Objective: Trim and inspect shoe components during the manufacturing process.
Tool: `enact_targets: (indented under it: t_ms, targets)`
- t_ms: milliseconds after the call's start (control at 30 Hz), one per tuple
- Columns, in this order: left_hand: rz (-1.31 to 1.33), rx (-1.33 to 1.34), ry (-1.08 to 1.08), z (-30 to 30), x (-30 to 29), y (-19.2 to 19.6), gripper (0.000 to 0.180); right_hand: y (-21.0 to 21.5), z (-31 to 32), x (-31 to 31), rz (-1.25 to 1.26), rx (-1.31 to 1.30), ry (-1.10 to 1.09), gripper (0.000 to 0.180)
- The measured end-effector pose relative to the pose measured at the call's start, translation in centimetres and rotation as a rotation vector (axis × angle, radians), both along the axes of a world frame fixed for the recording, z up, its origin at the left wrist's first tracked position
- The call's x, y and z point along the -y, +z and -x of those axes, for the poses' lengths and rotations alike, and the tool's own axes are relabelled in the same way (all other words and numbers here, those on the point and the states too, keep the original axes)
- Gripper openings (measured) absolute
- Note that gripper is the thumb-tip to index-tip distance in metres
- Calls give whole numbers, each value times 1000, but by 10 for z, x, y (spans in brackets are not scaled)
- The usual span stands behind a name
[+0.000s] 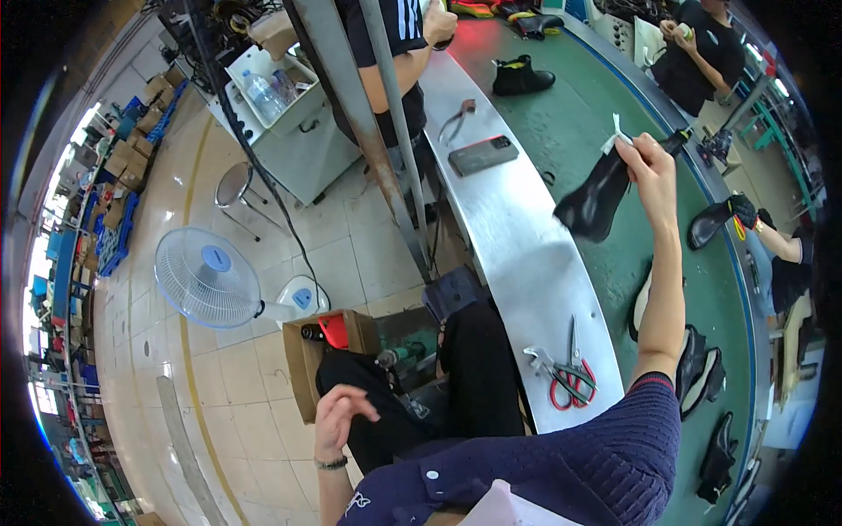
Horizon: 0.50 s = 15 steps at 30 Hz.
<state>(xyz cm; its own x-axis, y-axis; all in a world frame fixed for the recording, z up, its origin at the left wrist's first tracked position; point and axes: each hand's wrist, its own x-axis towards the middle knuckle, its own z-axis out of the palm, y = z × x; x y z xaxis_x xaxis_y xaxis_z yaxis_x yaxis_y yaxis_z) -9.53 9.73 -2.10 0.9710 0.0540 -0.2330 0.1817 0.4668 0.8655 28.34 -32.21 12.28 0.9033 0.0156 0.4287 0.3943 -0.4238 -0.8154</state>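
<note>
A black ankle boot hangs tilted from my right hand, its toe toward the steel ledge. The fingers are closed in a pinch at the boot's top, beside a white strip that sticks up there. My left hand is over my lap, holding nothing, with its fingers loosely bent and apart. Red-handled scissors and a pair of pliers lie together on the steel ledge in front of me.
A green conveyor belt carries several black shoes, including another boot. A phone lies on the ledge. To my left stand a fan, a cardboard box and a metal post. Other people work around the belt.
</note>
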Motion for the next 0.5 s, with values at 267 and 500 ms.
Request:
enact_targets:
  t_ms: [267, 500]
  targets:
    - [-552, 408, -581, -87, 110, 61, 117, 25, 169, -79, -316, -360, 587, 28]
    - [-254, 213, -435, -31, 91, 8, 118, -32, 207, -146, -372, -671, 629, 24]
